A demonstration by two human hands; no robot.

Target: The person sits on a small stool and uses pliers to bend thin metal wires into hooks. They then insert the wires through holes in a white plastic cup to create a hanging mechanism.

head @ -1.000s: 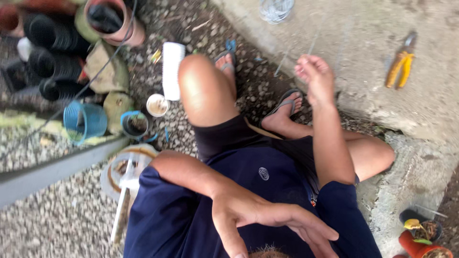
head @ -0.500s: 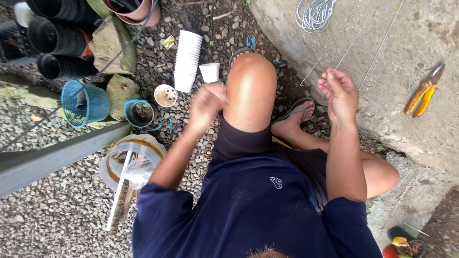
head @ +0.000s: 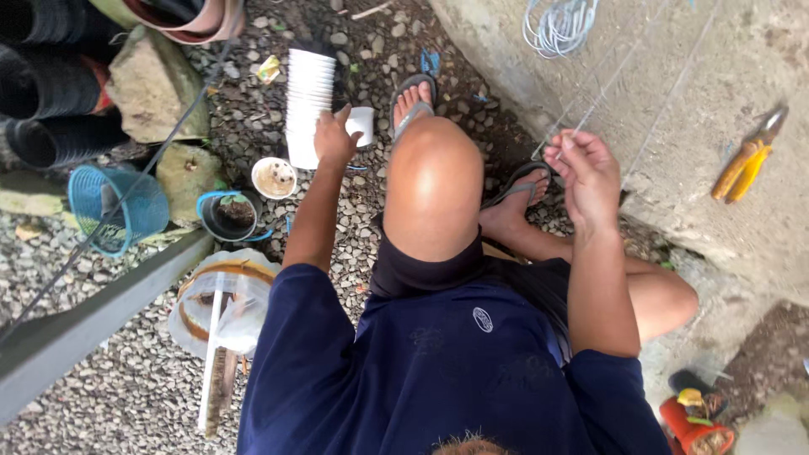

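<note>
Smooth white plastic cups (head: 310, 105), thin metal wire (head: 590, 105), rough gravel (head: 126, 371)

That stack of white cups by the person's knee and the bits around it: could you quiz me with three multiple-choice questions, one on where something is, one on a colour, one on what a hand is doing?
1. Where do the pliers lie?
A. on the concrete ledge
B. inside the blue basket
C. on the person's lap

2. What colour are the pliers' handles?
A. green
B. yellow-orange
C. white

3. What is the left hand doing?
A. resting flat on the knee
B. holding the pliers
C. reaching to the stack of white cups

Answers:
1 A, they rest on the grey concrete ledge, far right.
2 B, the handles show yellow-orange against the grey.
3 C, its fingers are on the stack, while the right hand pinches thin wire.
</note>
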